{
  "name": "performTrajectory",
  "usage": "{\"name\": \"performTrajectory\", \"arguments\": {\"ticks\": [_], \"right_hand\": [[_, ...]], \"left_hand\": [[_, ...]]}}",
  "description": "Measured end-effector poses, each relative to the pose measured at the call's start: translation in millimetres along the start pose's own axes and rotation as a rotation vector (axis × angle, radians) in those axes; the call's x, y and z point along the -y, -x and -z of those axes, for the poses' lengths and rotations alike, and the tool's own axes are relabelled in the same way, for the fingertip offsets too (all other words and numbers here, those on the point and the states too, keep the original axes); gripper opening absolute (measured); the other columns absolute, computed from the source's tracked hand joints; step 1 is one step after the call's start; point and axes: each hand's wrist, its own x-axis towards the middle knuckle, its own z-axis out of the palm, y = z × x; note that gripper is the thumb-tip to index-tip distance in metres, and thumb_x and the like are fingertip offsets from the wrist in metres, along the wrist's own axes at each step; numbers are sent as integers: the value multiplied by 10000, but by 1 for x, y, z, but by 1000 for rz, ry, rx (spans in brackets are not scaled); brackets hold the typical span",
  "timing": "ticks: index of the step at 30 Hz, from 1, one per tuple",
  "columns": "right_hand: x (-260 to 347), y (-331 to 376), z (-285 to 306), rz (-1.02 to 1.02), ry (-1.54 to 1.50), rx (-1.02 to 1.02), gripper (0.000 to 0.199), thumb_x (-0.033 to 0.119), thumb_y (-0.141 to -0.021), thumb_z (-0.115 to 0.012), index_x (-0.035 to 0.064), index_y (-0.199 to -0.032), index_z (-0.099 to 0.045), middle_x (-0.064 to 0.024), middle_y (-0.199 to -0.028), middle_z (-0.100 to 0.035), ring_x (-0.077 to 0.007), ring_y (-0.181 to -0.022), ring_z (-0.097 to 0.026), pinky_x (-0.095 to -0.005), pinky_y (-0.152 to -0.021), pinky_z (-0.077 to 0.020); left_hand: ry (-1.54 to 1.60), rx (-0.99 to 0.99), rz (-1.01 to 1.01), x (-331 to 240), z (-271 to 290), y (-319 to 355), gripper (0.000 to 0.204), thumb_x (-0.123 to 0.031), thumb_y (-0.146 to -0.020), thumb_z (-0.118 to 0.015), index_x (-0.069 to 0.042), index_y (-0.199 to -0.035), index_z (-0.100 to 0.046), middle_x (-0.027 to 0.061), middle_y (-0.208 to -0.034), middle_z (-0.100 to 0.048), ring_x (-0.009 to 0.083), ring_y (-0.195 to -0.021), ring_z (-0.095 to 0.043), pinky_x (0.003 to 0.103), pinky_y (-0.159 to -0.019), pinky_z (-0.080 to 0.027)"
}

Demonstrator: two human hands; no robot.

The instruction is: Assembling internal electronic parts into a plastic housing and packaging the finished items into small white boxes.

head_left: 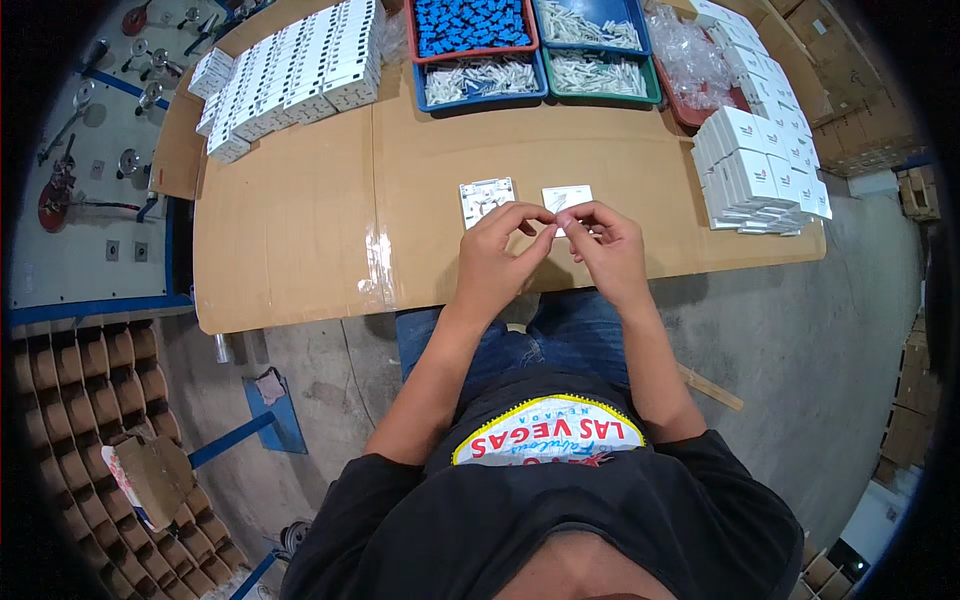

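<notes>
Brown cardboard sheets, joined by a strip of clear tape, are laid over the table (300, 230). Above its near edge the left hand (495, 255) and the right hand (608, 245) are brought together, and a small white piece (557, 222) is pinched between the fingertips of both; the fingers of each hand are closed on it, thumb against forefinger. What the piece is cannot be told, as it is too small. Just beyond the hands two things are laid flat on the table: a white square plate (486, 200) on the left and a white card (567, 197) on the right, a little apart from each other. At the far edge a red tray of blue parts (472, 27) is set beside blue and green trays of white parts (590, 60). Rows of white boxes (290, 75) are lined up at the far left, and a stack of white boxes (757, 170) is piled at the right edge, well apart from the hands.
</notes>
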Motion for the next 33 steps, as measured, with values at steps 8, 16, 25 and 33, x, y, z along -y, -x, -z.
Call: {"name": "performTrajectory", "arguments": {"ticks": [8, 16, 25, 33], "right_hand": [[-10, 0, -15, 315, 303, -233, 87, 22, -887, -748, 7, -955, -695, -68, -825, -689, -118, -606, -634, -259, -524, -481], [-4, -1, -11, 578, 426, -258, 158, -54, -841, -706, -2, -988, -682, -97, -923, -690, -195, -743, -717, -294, -631, -586], [-15, -1, -5, 569, 369, -2, 199, -91, -839, -670, -9, -1019, -687, -101, -1048, -653, -198, -949, -679, -283, -819, -579], [-18, -1, -17, -32, -349, -16, 332, -56, -923, -679, -21, -1230, -556, -126, -1071, -674, -174, -903, -709, -283, -772, -595]], "left_hand": [[383, -283, 212, 14, -36, 14, 103, -81, -965, -702, -13, -1041, -686, 62, -1003, -706, 129, -858, -684, 262, -772, -556], [864, -87, 638, 18, -38, 22, 197, -221, -1034, -624, -52, -1131, -654, 50, -1108, -684, 111, -934, -659, 284, -800, -544], [922, -121, 706, 15, -25, 20, 304, -302, -1039, -612, -75, -1214, -713, 14, -1111, -713, 99, -1006, -646, 278, -851, -496], [939, -257, 556, 18, -31, 18, 207, -218, -1040, -636, -69, -1163, -712, 70, -1168, -727, 113, -1040, -660, 293, -889, -515]]}}
